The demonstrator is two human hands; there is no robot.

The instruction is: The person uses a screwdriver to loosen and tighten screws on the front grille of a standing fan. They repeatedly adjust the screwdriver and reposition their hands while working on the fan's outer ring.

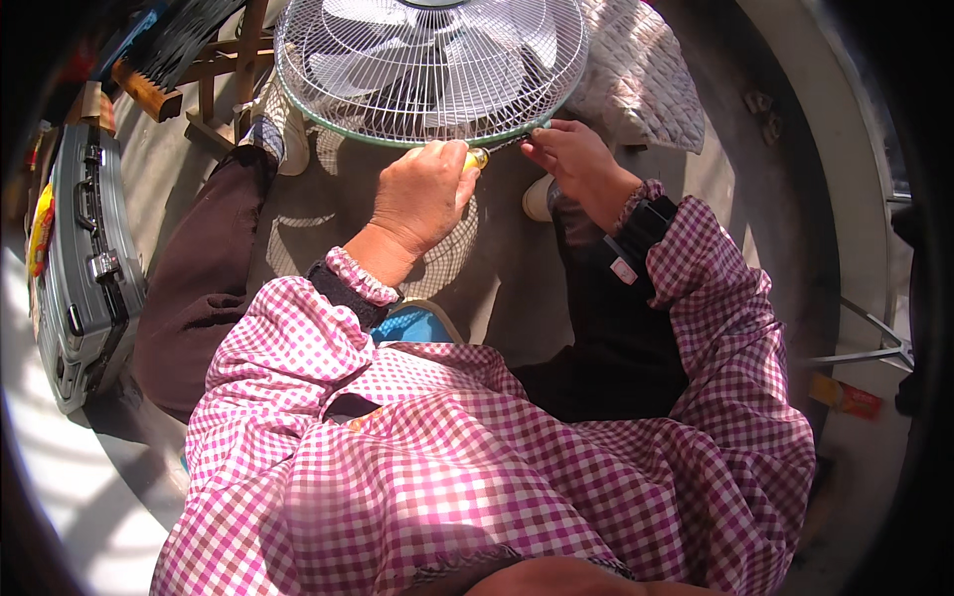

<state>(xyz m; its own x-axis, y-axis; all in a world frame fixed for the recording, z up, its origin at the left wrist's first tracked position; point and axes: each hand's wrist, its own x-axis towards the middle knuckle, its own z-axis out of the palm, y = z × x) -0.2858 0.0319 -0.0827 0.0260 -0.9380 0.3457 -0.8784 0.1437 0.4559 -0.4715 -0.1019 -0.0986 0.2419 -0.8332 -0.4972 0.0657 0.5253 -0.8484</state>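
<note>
An electric fan's white wire grille with a green rim is in front of me, pale blades behind its wires. My left hand is closed around the yellow handle of a screwdriver, just below the rim. The thin dark shaft points right, toward my right hand. At the rim's lower right, my right hand is closed, fingertips pinching the edge near the tip of the shaft. Whether a small part lies between those fingers is hidden.
A silver-grey hard case stands at my left, near a wooden frame and a wooden-backed brush. A quilted cloth lies right of the fan. Metal legs and a red-yellow packet are at far right.
</note>
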